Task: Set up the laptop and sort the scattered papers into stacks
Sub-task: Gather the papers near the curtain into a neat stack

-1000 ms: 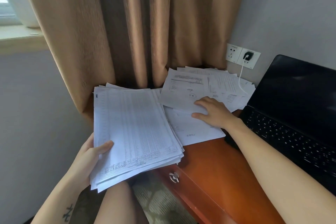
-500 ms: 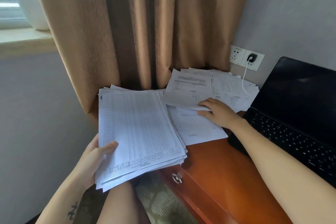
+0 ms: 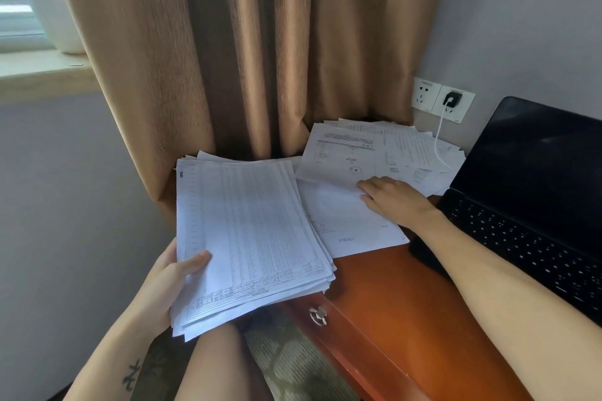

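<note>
The laptop [image 3: 534, 192] runs off the right edge. Print on the stack of papers [image 3: 250, 238] is too small to read. The stack hides the fingers of the left hand [image 3: 169, 280], leaving only the thumb in view. The fingertips of the right hand [image 3: 394, 198] may be tucked under a loose sheet [image 3: 338, 156].

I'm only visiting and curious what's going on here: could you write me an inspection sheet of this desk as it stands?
Surface: reddish wooden desk, drawer pull at its front.
Job's things: open laptop, screen dark; thick paper stack held at the desk's left edge; loose papers spread at the back.
Clutter: nothing seen.
Hands: left hand grips the stack's near corner; right hand appears to pinch a sheet among the loose papers.
Cables: white cable from a plugged wall charger runs over the loose papers.
Surroundings: tan curtain, grey wall, windowsill.
</note>
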